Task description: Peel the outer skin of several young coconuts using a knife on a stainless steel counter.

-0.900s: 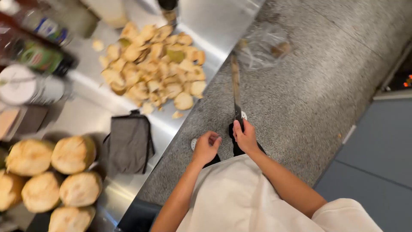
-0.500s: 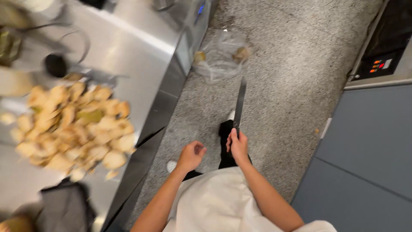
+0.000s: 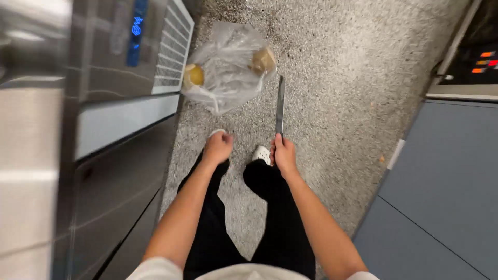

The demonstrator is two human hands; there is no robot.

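You are standing on a speckled grey floor (image 3: 337, 78) that fills the middle of the view. To your left runs a steel cabinet (image 3: 78, 155) with a vent grille (image 3: 174, 46) and a small blue lit display (image 3: 136, 28) on its upper face. To your right sits a flat grey panel (image 3: 446, 181), and above it, in the far corner, a dark control panel (image 3: 480, 59) with small red and orange lights.

Your black trousers (image 3: 275, 218) and the lower edge of your white top (image 3: 249, 272) take up the bottom centre. One white shoe (image 3: 261, 153) shows just beside your right wrist.

A clear plastic bag (image 3: 225, 67) lies crumpled on the floor ahead of you, close against the foot of the cabinet. Inside it are two rounded yellowish-brown pieces (image 3: 263, 60), one at the left edge and one at the right; what they are cannot be told.

Your right hand (image 3: 284, 153) is closed around the handle of a long knife (image 3: 280, 103). The narrow blade points straight ahead, away from you, with its tip near the right side of the bag but not touching it.

Your left hand (image 3: 218, 147) is curled into a loose fist with nothing in it, held just left of the knife hand and below the bag.
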